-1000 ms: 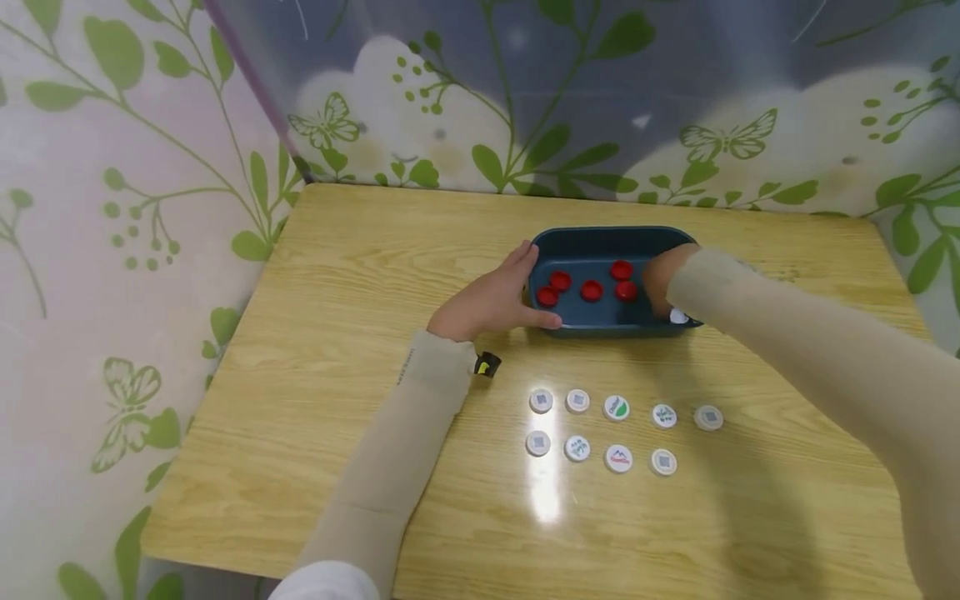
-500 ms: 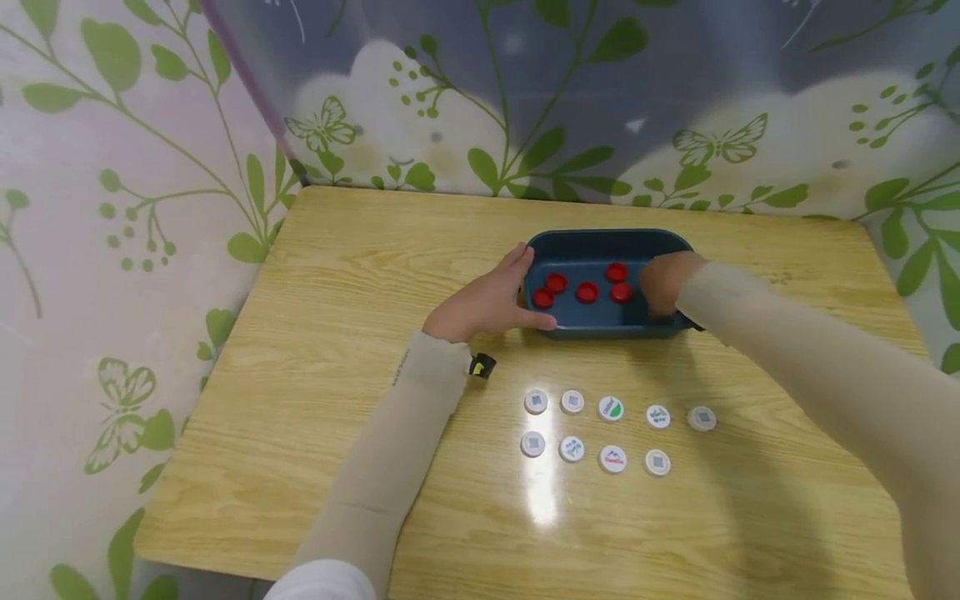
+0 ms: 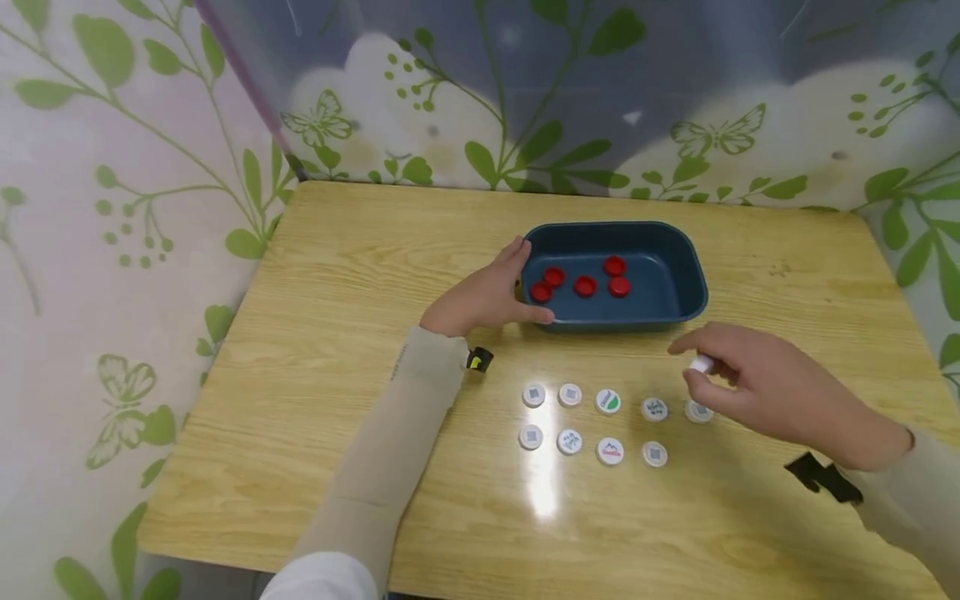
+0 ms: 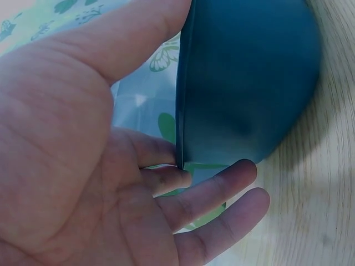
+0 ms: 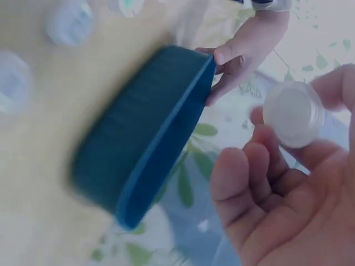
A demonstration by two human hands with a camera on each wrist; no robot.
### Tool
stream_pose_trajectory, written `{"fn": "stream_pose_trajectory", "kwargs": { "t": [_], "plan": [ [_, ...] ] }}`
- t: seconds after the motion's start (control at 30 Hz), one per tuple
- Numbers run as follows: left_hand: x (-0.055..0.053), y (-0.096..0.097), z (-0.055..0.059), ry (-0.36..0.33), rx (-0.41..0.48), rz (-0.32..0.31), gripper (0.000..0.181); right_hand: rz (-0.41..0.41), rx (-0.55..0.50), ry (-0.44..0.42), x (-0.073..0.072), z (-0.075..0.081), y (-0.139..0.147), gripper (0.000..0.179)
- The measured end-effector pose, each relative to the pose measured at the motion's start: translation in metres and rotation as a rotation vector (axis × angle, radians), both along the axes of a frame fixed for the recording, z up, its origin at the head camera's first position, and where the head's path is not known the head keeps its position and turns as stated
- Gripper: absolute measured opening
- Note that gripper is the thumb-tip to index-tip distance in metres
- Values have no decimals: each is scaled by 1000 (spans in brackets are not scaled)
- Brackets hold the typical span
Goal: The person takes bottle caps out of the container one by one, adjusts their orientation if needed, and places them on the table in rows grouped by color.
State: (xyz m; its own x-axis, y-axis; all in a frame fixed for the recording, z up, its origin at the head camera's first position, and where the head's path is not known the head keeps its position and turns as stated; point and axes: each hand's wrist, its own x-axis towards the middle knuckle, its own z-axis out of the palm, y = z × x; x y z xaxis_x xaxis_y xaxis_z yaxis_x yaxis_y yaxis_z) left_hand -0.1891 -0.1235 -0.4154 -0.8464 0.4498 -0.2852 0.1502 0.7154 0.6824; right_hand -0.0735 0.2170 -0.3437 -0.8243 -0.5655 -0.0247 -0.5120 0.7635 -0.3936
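My left hand (image 3: 483, 296) rests on the left end of a dark blue basin (image 3: 663, 283), thumb on the near rim and fingertips at the far rim. In the left wrist view its fingers (image 4: 205, 197) are mostly straight beside the basin's wall (image 4: 244, 83). Right of the basin's near side, my right hand (image 3: 787, 387) pinches a white bottle cap (image 3: 702, 364) between thumb and forefinger. The right wrist view shows this cap's pale round face (image 5: 289, 113), with other fingers loosely bent below it. Several red caps (image 3: 585, 287) lie in the basin's left and middle part.
Several white caps with printed tops stand in two rows on the wooden table (image 3: 337, 267), including one with a green logo (image 3: 608, 402) and one with a red mountain logo (image 3: 610, 452). The right hand partly covers the far row's rightmost cap (image 3: 697, 413). A patterned wall (image 3: 420, 100) rises behind.
My right hand has come out of the basin's right end and moved toward me, over the table, carrying a white bottle cap. My left hand has stayed at the basin's left end.
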Motion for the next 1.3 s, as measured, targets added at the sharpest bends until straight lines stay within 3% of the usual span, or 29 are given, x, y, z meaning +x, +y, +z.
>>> {"fn": "stream_pose_trajectory", "kwargs": {
  "t": [0.17, 0.33, 0.53, 0.77, 0.87, 0.97, 1.1, 1.2, 1.3],
  "plan": [
    [-2, -2, -3, 4, -12, -2, 124, -7, -73, 44, 40, -37, 35, 19],
    [-1, -3, -2, -7, 7, -5, 124, 34, -60, 112, 61, -71, 53, 37],
    [0, -7, 0, -3, 33, 11, 122, 19, 22, 170, 61, -87, 55, 42],
    [-2, -7, -1, -28, 73, 13, 123, -5, 52, 153, 61, -95, 55, 36],
    [-2, -7, -1, -8, 59, 13, 120, -23, 59, 142, 62, -98, 56, 34],
    [-4, -6, -2, 82, 37, 60, 104, -28, 47, 138, 64, -102, 58, 33],
    [-8, -2, -6, 188, 68, 213, 73, -28, 34, 144, 67, -105, 60, 34],
    [-10, 3, -11, 196, 119, 293, 61, -33, 40, 149, 69, -105, 61, 35],
    [-12, 7, -16, 172, 170, 315, 56, -41, 48, 147, 70, -105, 60, 36]
  ]
}}
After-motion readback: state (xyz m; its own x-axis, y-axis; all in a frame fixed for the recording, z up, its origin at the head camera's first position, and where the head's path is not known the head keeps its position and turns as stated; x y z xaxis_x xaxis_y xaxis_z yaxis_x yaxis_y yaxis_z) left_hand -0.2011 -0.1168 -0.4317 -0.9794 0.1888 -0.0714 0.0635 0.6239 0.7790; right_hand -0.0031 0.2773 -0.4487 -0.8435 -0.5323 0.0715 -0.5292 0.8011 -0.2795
